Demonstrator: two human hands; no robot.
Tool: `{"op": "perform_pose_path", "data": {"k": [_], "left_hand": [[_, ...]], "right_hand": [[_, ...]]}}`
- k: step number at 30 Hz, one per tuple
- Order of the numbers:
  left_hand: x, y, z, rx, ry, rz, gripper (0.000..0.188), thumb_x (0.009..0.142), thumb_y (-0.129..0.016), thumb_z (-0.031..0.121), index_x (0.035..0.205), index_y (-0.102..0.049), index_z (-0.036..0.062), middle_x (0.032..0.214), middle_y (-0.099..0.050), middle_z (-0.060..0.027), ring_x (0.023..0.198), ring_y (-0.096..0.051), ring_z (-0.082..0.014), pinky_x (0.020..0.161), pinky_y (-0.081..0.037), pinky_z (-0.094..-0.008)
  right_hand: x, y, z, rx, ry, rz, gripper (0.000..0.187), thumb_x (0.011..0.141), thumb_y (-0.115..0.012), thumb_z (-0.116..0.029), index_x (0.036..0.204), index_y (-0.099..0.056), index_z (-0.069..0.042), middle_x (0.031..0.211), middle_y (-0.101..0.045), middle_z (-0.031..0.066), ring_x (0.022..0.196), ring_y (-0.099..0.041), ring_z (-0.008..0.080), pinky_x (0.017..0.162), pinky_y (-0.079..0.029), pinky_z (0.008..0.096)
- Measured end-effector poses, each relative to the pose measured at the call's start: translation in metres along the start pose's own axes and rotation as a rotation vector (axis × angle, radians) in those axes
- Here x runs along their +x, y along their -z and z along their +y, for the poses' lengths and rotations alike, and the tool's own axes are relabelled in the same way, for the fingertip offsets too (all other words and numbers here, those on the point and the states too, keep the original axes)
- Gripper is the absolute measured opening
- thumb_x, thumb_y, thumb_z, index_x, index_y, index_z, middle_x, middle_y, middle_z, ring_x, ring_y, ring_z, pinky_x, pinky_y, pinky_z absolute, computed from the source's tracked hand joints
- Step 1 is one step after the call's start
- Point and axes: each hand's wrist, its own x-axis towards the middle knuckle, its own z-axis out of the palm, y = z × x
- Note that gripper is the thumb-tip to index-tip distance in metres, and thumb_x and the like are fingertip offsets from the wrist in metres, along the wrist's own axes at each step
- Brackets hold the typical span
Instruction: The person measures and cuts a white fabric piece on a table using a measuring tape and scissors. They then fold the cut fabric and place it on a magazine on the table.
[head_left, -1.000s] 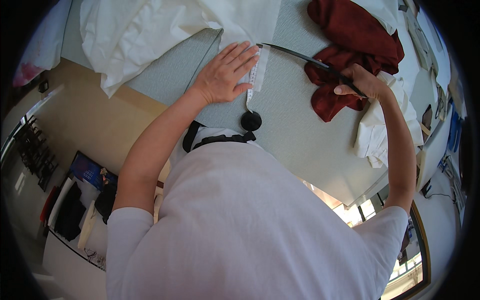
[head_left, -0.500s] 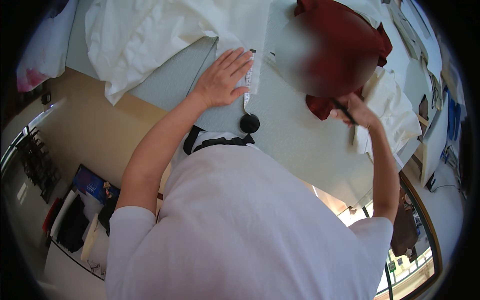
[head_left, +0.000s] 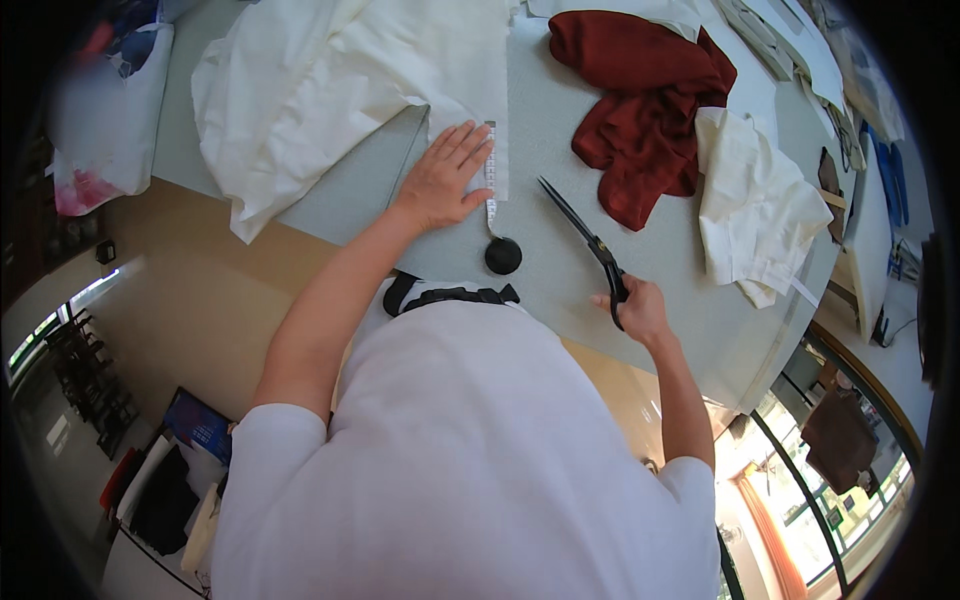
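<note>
My left hand (head_left: 443, 180) lies flat, fingers stretched, on the edge of a large white cloth (head_left: 350, 75). Along its fingertips and thumb runs a white tape measure strip (head_left: 491, 175), which ends at a round black tape case (head_left: 503, 255) on the table. In my right hand (head_left: 640, 308) is a pair of black-handled scissors (head_left: 592, 240); my fingers are around the handles and the long blades point away to the far left. The blade tips sit to the right of the tape and the cloth, apart from both.
Crumpled dark red cloth (head_left: 650, 110) lies at the far right of the grey table (head_left: 560, 300). Beside it is a folded white garment (head_left: 755, 210). A white plastic bag (head_left: 115, 120) hangs at the far left edge, and folded fabrics (head_left: 780, 40) lie at the far right.
My right hand has come from beside the red cloth toward me and left, bringing the scissors into clear view. My left hand stays flat by the tape.
</note>
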Motion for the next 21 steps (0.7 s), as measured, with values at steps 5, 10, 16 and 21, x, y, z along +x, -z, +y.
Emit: {"op": "perform_pose_path", "data": {"k": [5, 10, 16, 21], "left_hand": [[0.003, 0.003, 0.001, -0.022, -0.004, 0.014, 0.065, 0.084, -0.073, 0.032, 0.137, -0.053, 0.0008, 0.153, -0.042, -0.0154, 0.144, -0.035, -0.0348, 0.121, -0.026, -0.0471], [-0.002, 0.018, 0.005, -0.089, 0.014, 0.101, 0.049, 0.087, -0.070, 0.020, 0.130, -0.058, -0.0009, 0.145, -0.050, -0.0165, 0.138, -0.042, -0.0362, 0.114, -0.034, -0.0473], [-0.020, 0.064, -0.040, 0.207, -0.009, 0.303, 0.031, 0.086, -0.063, 0.009, 0.116, -0.064, -0.0011, 0.129, -0.060, -0.0150, 0.120, -0.054, -0.0340, 0.101, -0.043, -0.0457], [0.008, 0.082, -0.066, 0.252, -0.056, 0.287, 0.027, 0.080, -0.064, 0.005, 0.107, -0.065, 0.0013, 0.120, -0.060, -0.0153, 0.108, -0.056, -0.0311, 0.087, -0.046, -0.0429]], "right_hand": [[-0.015, -0.038, 0.012, -0.198, -0.102, 0.193, 0.053, 0.076, -0.082, -0.050, 0.084, -0.059, -0.003, 0.073, -0.064, 0.0180, 0.072, -0.063, 0.0392, 0.066, -0.048, 0.0481], [-0.025, -0.050, -0.001, -0.268, -0.065, 0.438, 0.041, 0.077, -0.080, -0.026, 0.106, -0.062, -0.004, 0.097, -0.064, 0.0135, 0.091, -0.064, 0.0351, 0.078, -0.053, 0.0445], [-0.028, -0.065, -0.046, -0.133, 0.117, 0.743, 0.026, 0.085, -0.069, -0.009, 0.109, -0.065, -0.003, 0.099, -0.066, 0.0142, 0.090, -0.065, 0.0345, 0.082, -0.053, 0.0436], [0.034, -0.092, -0.174, 0.337, 0.343, 0.543, 0.020, 0.087, -0.069, -0.014, 0.103, -0.065, -0.002, 0.095, -0.067, 0.0146, 0.086, -0.066, 0.0341, 0.077, -0.054, 0.0424]]}}
